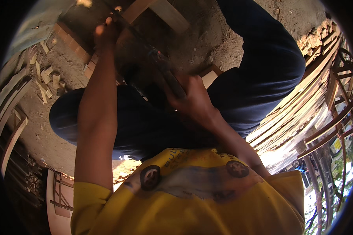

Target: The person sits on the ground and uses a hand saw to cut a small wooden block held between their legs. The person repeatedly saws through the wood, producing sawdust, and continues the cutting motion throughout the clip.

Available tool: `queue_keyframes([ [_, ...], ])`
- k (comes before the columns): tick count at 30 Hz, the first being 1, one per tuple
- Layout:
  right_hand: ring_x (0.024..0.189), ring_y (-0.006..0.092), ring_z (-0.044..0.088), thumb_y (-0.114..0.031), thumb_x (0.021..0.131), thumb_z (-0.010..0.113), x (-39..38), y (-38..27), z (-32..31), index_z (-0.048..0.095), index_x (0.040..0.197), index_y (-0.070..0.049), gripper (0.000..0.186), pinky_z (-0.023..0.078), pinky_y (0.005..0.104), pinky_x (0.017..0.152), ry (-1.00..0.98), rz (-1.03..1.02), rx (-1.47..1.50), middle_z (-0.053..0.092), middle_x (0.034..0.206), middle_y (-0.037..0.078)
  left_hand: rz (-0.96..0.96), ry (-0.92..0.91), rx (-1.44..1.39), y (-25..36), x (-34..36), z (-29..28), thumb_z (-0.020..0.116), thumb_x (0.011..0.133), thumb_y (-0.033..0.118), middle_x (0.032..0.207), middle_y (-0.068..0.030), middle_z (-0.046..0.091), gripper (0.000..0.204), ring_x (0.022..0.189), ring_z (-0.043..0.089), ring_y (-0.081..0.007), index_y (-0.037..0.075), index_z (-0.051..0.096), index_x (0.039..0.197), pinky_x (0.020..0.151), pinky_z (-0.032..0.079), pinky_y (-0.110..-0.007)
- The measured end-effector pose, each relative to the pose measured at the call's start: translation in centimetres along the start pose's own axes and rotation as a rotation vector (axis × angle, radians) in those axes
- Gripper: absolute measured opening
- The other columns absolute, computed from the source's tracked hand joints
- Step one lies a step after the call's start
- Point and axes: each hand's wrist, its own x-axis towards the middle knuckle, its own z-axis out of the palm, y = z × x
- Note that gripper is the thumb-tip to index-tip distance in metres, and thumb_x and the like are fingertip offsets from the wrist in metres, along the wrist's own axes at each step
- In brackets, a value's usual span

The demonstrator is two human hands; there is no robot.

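A long dark tool [157,62] lies slantwise between my hands, in deep shadow and partly blurred, so I cannot tell its exact kind. My right hand [194,98] is closed round its near end, which looks like a handle. At the far end, up and to the left, my left hand [106,34] has its fingers curled against the tool; shade hides much of that grip. Beyond the tool, a wooden board [169,16] stretches away at the top of the view. Another short piece of wood [210,76] shows just past my right hand.
My bent legs in dark trousers [259,82] flank the work. Reddish wooden pieces [72,45] lie at the left, near scattered offcuts [47,80] on the dirt ground. Long stacked boards [298,102] run along the right, beside wooden frames [333,125].
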Motion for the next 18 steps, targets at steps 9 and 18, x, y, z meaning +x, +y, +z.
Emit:
queue_keyframes([
  [9, 0.071, 0.0382, 0.066, -0.011, 0.081, 0.064, -4.5, 1.2, 0.8, 0.06, 0.104, 0.0, 0.026, 0.052, 0.0434, 0.06, 0.061, 0.032, 0.021, 0.064, 0.077, 0.021, -0.172, -0.055, -0.152, 1.8, -1.2, -1.7, 0.048, 0.088, 0.048, 0.101, -0.0258, 0.066, 0.056, 0.103, 0.062, -0.0405, -0.001, 0.066, 0.108, 0.089, 0.047, -0.043],
  [18, 0.049, 0.0165, 0.058, -0.006, 0.08, 0.069, -8.8, 0.5, -5.4, 0.06, 0.081, 0.0, 0.011, 0.044, 0.0294, 0.048, 0.139, -0.032, 0.051, 0.059, 0.061, 0.01, 0.276, 0.121, -0.211, 0.2, -2.2, -1.4, 0.049, 0.086, 0.054, 0.1, -0.0236, 0.065, 0.057, 0.098, 0.063, -0.0393, 0.002, 0.064, 0.105, 0.084, 0.047, -0.048],
])
